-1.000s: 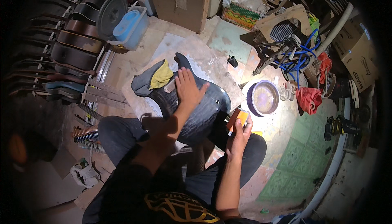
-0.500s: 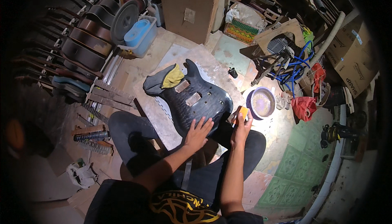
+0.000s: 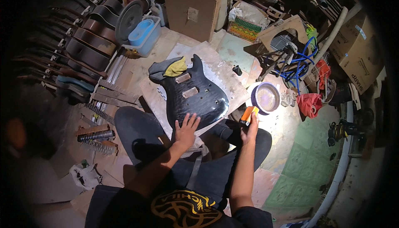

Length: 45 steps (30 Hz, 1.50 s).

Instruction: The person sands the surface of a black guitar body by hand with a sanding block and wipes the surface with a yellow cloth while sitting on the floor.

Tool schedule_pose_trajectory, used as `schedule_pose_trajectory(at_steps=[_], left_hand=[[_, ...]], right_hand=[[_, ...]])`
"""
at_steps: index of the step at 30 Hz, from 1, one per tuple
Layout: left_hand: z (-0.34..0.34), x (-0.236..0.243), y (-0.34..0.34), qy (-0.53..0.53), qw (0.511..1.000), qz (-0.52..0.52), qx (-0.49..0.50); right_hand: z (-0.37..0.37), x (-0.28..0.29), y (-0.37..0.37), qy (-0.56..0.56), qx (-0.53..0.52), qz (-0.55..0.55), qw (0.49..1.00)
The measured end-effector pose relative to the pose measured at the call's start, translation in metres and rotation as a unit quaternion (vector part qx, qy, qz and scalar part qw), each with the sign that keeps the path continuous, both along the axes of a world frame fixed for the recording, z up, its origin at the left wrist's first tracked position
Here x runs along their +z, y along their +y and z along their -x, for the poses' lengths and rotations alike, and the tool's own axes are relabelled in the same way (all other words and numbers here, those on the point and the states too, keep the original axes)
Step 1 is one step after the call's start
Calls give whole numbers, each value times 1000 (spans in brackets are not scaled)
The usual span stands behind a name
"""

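A glossy black electric guitar body (image 3: 197,103) lies on a board (image 3: 150,97) in front of my crossed legs. My left hand (image 3: 185,133) rests on its near edge with the fingers spread flat. Clear of the body on its right, my right hand (image 3: 249,133) grips a small orange block (image 3: 248,114) with a dark end. Just beyond that hand stands a round purple-rimmed basin (image 3: 267,98) with a pale, stained inside. A grey and yellow cloth (image 3: 169,67) is draped over the guitar body's far left horn.
Several guitars (image 3: 89,43) hang in a row at the left, beside a clear tub with a blue container (image 3: 140,33). Clamps or springs (image 3: 96,135) lie below them. Right of the basin are a blue hose (image 3: 302,64), a red bag (image 3: 309,105) and cardboard boxes (image 3: 353,53).
The guitar body has turned a little and shifted left, with my left hand moving left along its near edge. In my right hand the orange block is turned and shows more fully.
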<state>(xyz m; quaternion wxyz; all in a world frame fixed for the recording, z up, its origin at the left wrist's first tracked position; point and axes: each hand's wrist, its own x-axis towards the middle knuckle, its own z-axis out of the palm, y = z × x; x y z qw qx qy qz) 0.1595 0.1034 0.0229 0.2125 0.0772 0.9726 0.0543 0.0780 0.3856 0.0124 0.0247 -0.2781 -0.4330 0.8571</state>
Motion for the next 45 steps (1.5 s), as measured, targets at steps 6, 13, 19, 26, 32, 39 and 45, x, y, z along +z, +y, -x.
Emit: schedule_pose_trajectory(at_steps=[6,13,19,26,32,39,45], left_hand=[[-3,-4,-34,-17,972,-46,232],[23,-23,-33,88,954,-51,282],[35,-13,3,248,930,-211,171],[28,21,45,-52,634,-695,335],[45,21,41,-64,602,-681,411],[69,11,38,-40,636,-700,323],[83,48,52,-61,649,-695,303]], right_hand=[[11,12,-14,5,6,135,991],[15,50,-6,77,6,257,963],[7,60,2,55,42,198,978],[-28,53,-83,84,268,-182,942],[-25,52,-90,156,312,-296,889],[-21,60,-85,38,286,10,957],[-18,45,-63,25,262,367,892]])
